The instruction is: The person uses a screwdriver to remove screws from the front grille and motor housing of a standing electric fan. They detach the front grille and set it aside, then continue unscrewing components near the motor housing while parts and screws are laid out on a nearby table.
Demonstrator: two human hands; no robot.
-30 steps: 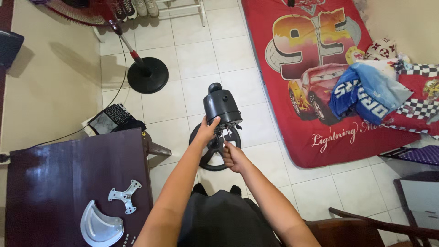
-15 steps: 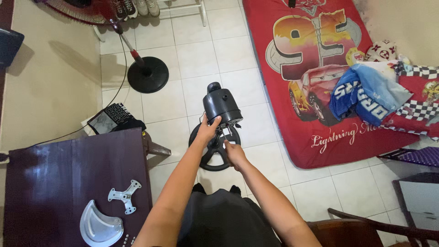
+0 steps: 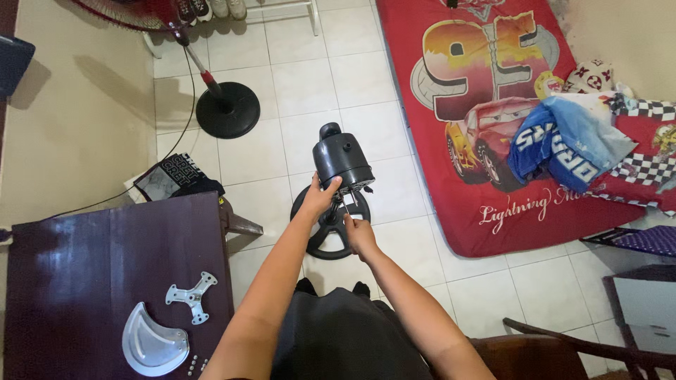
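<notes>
Barely shifted, left hand [image 3: 322, 198] grips the glossy black domed motor housing [image 3: 342, 159]; right hand [image 3: 360, 235] pinches a thin tool [image 3: 346, 209].

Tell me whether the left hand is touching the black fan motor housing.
Touching. The head view shows the left hand with its fingers wrapped on the lower edge of the black fan motor housing.

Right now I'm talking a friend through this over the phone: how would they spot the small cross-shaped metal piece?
Look at the dark wooden table at lower left. Near its front lie two silver parts. The cross-shaped bracket is the smaller one, with four arms and holes, just above the curved, crescent-shaped metal blade.
</notes>
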